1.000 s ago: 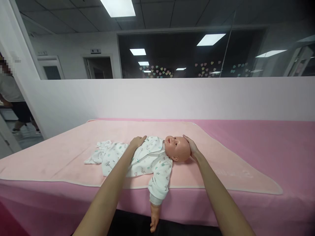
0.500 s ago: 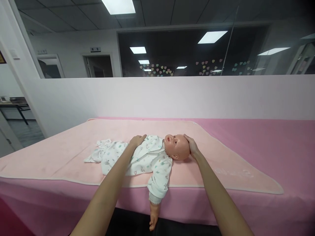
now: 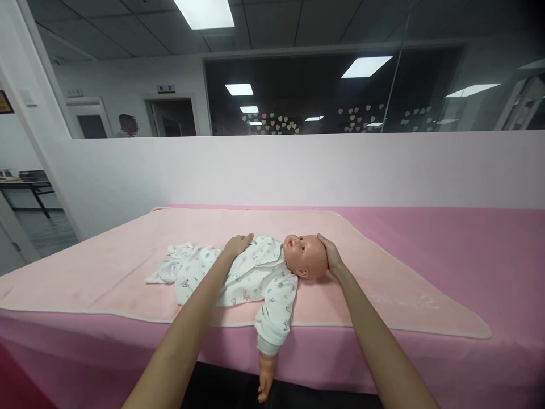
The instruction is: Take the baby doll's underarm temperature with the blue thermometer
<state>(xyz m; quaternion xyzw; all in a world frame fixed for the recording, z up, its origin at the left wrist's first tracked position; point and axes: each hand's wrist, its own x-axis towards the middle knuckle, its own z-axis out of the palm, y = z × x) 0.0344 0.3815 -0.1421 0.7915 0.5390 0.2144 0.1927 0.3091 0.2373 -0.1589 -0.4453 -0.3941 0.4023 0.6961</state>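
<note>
A baby doll (image 3: pixel 255 278) in a white printed bodysuit lies on its back across a peach blanket (image 3: pixel 119 267), its head to the right. One sleeved doll arm hangs down over the near edge. My left hand (image 3: pixel 237 245) lies flat on the doll's belly, its fingers stretched out. At the other end my right hand (image 3: pixel 331 254) is cupped round the crown of the doll's head (image 3: pixel 313 257). Some of the right fingers are hidden behind the head. The doll's far arm cannot be seen, and the trouser legs trail limp to the left.
Under the blanket is a pink cover (image 3: pixel 481 267) that drops over the near edge. A low white wall (image 3: pixel 298 170) with glass above runs behind. Through the glass, a person (image 3: pixel 128 126) shows at far left. A desk (image 3: pixel 29 184) stands beyond the doorway on the left.
Both hands and the doll stay in the same place. The view has shifted slightly. Behind the glass, the person has moved right from the left doorway.
</note>
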